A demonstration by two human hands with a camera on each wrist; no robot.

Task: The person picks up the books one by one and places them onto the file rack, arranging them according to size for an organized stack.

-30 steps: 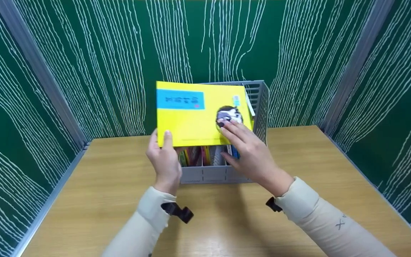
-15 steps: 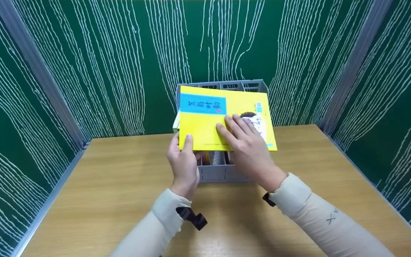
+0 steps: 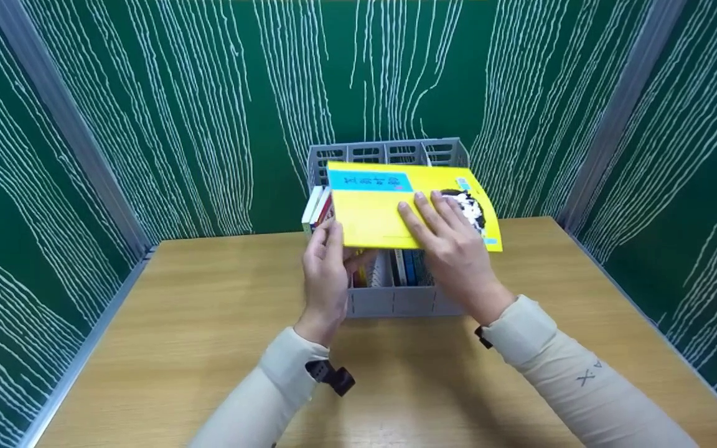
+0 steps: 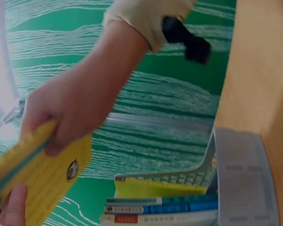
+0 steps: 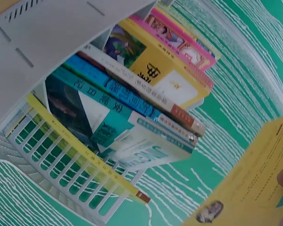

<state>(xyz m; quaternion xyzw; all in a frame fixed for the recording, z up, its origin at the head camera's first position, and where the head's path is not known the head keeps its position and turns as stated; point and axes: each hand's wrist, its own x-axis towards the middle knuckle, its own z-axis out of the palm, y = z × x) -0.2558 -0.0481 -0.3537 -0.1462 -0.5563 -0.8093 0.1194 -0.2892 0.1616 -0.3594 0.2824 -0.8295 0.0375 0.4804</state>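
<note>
A yellow book (image 3: 368,214) with a blue title block and a round dark-and-white picture is held tilted over the grey divided basket (image 3: 371,303). My left hand (image 3: 323,280) grips its left end, thumb at the edge. My right hand (image 3: 458,252) holds it farther right, with fingers spread over the cover. In the left wrist view the right hand (image 4: 73,106) has its thumb under the book's spine edge, and the back cover (image 4: 56,188) shows. The right wrist view shows part of the book (image 5: 245,176) at lower right, outside the basket.
Several books stand in the basket: a yellow one (image 5: 167,77), blue ones (image 5: 115,84) and a thin yellow-green one (image 5: 85,150) by the slotted wall. Pale books (image 3: 312,208) show at its left in the head view. A wooden table (image 3: 209,348) lies beneath, before green walls (image 3: 290,205).
The yellow book has moved right over the basket with both hands and now tilts flatter. The right hand's fingers have shifted toward the middle of the cover. Pale books at the basket's left have come into view.
</note>
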